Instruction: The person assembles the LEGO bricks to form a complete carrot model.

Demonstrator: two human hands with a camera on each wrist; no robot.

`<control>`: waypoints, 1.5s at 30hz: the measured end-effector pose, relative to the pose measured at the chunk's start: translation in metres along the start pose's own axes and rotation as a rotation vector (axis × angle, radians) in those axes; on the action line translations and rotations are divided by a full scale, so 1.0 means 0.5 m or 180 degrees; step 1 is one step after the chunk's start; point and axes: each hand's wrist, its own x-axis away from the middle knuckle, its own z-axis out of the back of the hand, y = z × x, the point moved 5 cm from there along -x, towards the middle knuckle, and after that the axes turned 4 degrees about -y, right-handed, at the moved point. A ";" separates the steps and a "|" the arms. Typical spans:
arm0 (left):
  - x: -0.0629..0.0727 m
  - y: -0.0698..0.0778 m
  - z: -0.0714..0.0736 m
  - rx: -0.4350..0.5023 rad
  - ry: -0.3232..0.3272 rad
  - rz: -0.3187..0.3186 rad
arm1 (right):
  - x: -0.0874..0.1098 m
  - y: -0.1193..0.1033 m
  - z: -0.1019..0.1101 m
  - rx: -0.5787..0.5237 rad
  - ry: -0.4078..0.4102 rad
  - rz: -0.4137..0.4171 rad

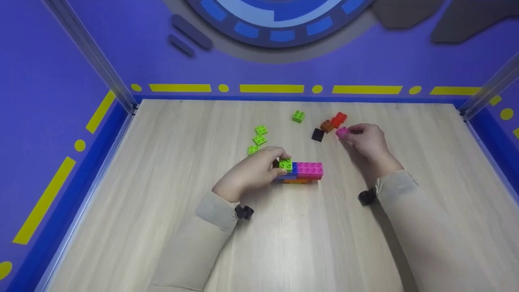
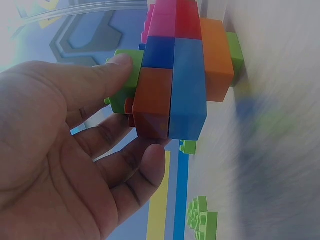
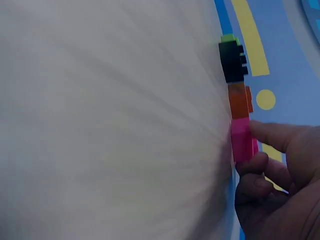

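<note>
Built stack: the many-coloured stack of studded plastic bricks [image 1: 301, 171] was about midway between the left and right edges of the pale wooden table [image 1: 284, 243]; whether it fully rested there, one could not tell.
Weight and stiffness: it was probably light, and each brick hard and stiff, not fragile.
Weak places: the joints between bricks could likely come apart if somebody bent or twisted them.
Surface: the flat sides looked smooth and perhaps slightly slippery; the studs should give better grip.
Where to hold the stack: best, it seemed, by two opposite sides, low and near the middle.
Pink piece: the small pink plastic brick with round studs [image 1: 343, 132] was nearer to the far edge, right of the stack, just beside the brown-orange plastic brick [image 1: 327, 126]; its opposite side walls seemed the good place for a pinch.
Left hand: the left hand [image 1: 259, 166] was closed around the stack's left end, thumb and finger pinching its top light green brick [image 1: 286, 164].
Right hand: the right hand [image 1: 371, 144] pinched the pink piece; both hands were well apart.
</note>
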 end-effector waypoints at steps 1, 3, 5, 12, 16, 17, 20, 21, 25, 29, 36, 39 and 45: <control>0.000 0.000 -0.001 -0.0002 0.0001 -0.0008 | -0.001 0.001 0.003 0.0014 -0.0022 -0.0006; 0.000 0.000 -0.002 -0.0011 -0.0003 -0.0001 | -0.001 0.000 0.008 0.0023 -0.0062 -0.0014; 0.000 -0.001 -0.004 -0.0024 -0.0015 0.0015 | 0.002 -0.003 0.013 0.0049 -0.0084 0.0030; -0.001 0.002 0.004 -0.0062 -0.0012 0.0008 | 0.039 -0.032 0.016 0.0241 -0.0090 0.0384; 0.000 0.001 0.008 -0.0063 -0.0003 0.0026 | 0.066 -0.044 0.003 0.0251 -0.0156 0.0489; 0.001 0.000 0.008 -0.0059 -0.0007 0.0030 | 0.072 -0.046 0.000 0.0242 -0.0166 0.0528; 0.004 -0.003 0.007 -0.0039 -0.0010 0.0031 | 0.091 -0.053 -0.009 0.0187 -0.0156 0.0663; 0.005 -0.003 0.007 -0.0032 -0.0010 0.0029 | 0.096 -0.056 -0.011 0.0169 -0.0144 0.0713; 0.004 -0.002 0.007 -0.0028 0.0001 0.0019 | 0.118 -0.070 -0.022 -0.0005 -0.0111 0.0917; 0.001 -0.001 0.005 -0.0010 0.0004 -0.0004 | 0.144 -0.080 -0.035 -0.0345 -0.0209 0.1068; 0.000 0.001 0.001 0.0006 -0.0018 0.0023 | 0.185 -0.088 -0.065 -0.0782 -0.0525 0.1300; -0.001 0.002 0.002 0.0012 -0.0001 -0.0014 | 0.194 -0.089 -0.076 -0.0870 -0.0645 0.1364; -0.003 0.003 0.001 0.0001 0.0006 -0.0060 | 0.200 -0.086 -0.101 -0.0928 -0.0823 0.1425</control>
